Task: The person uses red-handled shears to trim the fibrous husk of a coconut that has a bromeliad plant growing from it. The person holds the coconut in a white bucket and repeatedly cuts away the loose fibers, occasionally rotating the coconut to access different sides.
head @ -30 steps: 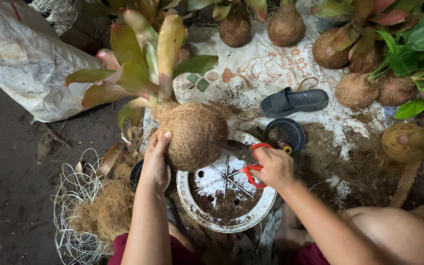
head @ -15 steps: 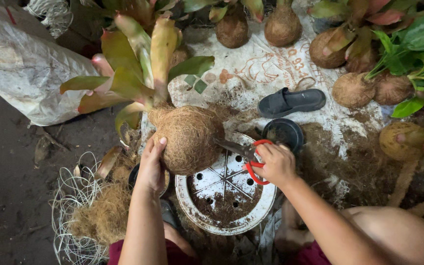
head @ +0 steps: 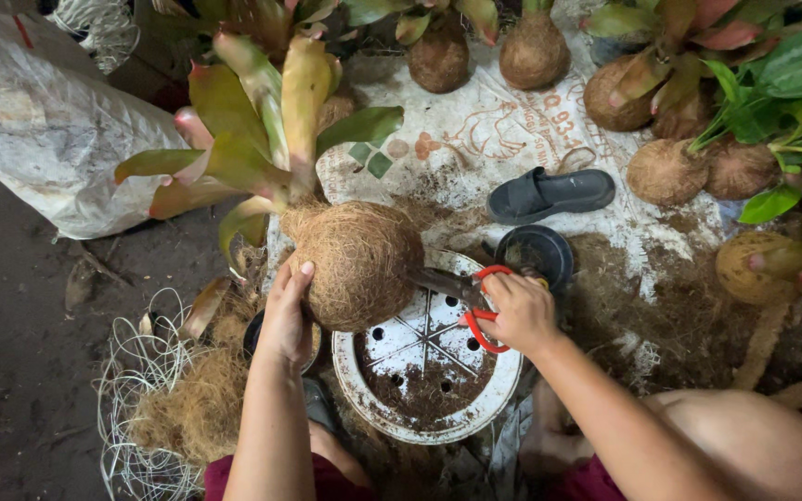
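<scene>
Scissors [head: 475, 301] (red-handled) gripped in right hand [head: 520, 311] touch fibre ball [head: 356, 264]; left hand [head: 288, 315] cups it.

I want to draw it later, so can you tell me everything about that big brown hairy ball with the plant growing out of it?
The fibre ball is round, brown and shaggy, wrapped in what looks like coconut husk. A plant with long green, yellow and pinkish leaves grows from its top, leaning away from the person. The ball sits tilted over the rim of a white round tray with holes and soil in it. The left hand cups its side, and red-handled scissors in the right hand point their blades at its other side.
</scene>
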